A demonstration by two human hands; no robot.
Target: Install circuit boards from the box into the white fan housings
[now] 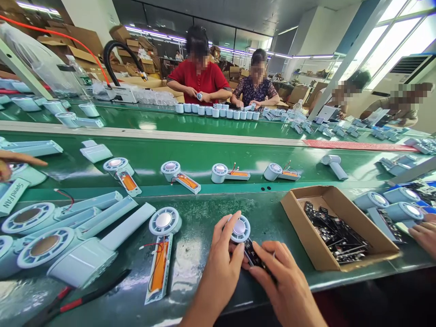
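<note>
My left hand (223, 256) curls around the round white head of a small handheld fan (240, 228) on the green bench. My right hand (281, 272) pinches a black circuit board (252, 254) at the fan's handle end. Both hands are closed on their parts. Just left of them lies another open fan half (162, 254) with an orange battery and red wires.
A cardboard box (340, 204) of black circuit boards stands at the right. Pale blue fan shells (71, 227) pile at the left. Red-handled pliers (73, 299) lie near the front edge. Open fans (180, 175) ride the green conveyor. Other people's hands (424, 234) and workers sit nearby.
</note>
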